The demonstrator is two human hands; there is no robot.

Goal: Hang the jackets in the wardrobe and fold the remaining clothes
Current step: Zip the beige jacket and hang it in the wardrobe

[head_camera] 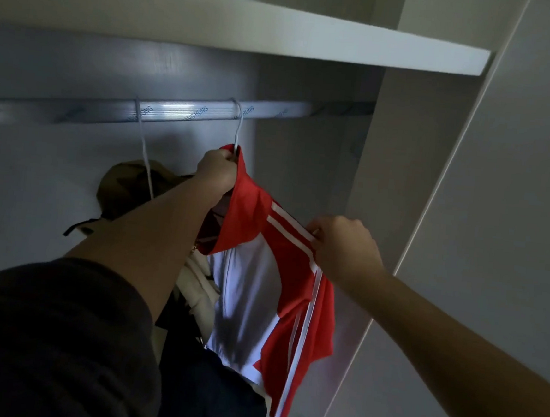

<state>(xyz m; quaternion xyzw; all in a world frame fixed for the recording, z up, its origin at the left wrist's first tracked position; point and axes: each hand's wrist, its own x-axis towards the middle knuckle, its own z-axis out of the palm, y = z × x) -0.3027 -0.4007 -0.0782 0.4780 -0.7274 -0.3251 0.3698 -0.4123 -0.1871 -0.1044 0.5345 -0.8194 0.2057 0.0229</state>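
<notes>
Curled tight, the left hand (217, 171) grips the collar of the red-and-white track jacket (294, 275), right at the neck of its white wire hanger (239, 126), whose hook sits over the wardrobe rail (182, 112). The right hand (343, 243) pinches the jacket's striped shoulder, below the rail and to the right. The jacket hangs just under the rail. Further left along the rail, an olive jacket (127, 187) hangs on a second hanger (143, 145).

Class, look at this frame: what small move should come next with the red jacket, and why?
Probably the right hand should tug the striped shoulder straight: the hanger hook already sits over the rail, the left hand grips the red jacket at its collar, and the cloth looks bunched.
</notes>
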